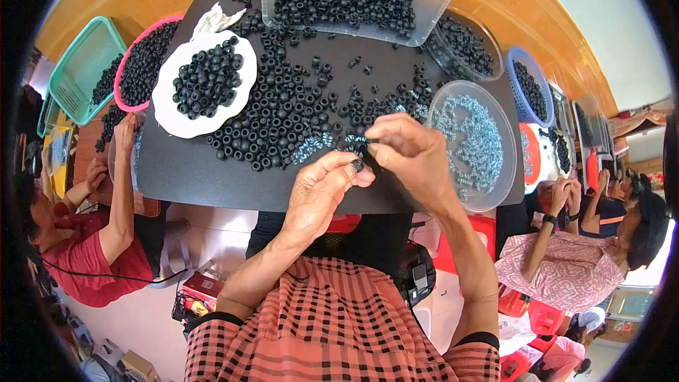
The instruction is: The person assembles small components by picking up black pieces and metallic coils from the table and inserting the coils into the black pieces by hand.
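My left hand [318, 191] pinches a small round black plastic piece [357, 165] between thumb and forefinger, just over the table's near edge. Close beside it, my right hand [410, 152] has thumb and fingertips drawn together; whatever they hold is too small to make out. A heap of similar black pieces [272, 110], many with a hole through them, spreads over the dark table [191, 184] beyond my hands. Small shiny coils that look like springs [311, 147] lie at the heap's near edge. More of them fill a round clear tub [511, 148] right of my right hand.
A white scalloped plate [170, 110] of black pieces stands at left. Behind is a large clear bin [424, 32]; a round clear container [498, 64] sits back right. Co-workers sit at left [106, 255] and right [566, 262], near pink [124, 92], green [71, 56] and blue baskets [516, 92].
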### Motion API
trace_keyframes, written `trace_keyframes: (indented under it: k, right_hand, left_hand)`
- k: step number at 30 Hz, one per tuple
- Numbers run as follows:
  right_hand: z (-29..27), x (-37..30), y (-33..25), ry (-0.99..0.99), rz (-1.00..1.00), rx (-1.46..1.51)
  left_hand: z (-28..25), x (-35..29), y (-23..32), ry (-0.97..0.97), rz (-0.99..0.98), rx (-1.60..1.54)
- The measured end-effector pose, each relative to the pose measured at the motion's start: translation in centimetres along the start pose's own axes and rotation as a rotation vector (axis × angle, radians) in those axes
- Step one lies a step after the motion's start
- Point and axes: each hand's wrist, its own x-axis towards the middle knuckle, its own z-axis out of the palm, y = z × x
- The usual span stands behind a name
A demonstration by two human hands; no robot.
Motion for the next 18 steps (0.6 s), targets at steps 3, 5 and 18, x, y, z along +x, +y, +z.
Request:
trace_keyframes:
  k: [3,5,18]
  right_hand:
    - [0.1,-1.7,0.6,0.002,0.004,0.075]
    - [0.0,-2.4,1.0,-0.005,0.046,0.156]
    - [-0.8,-4.1,3.4,-0.032,-0.029,0.328]
  left_hand:
    - [0.1,0.0,0.2,0.010,0.002,0.046]
    - [0.1,0.0,0.0,0.025,0.026,0.082]
    - [1.4,-0.3,-0.6,0.090,0.090,0.496]
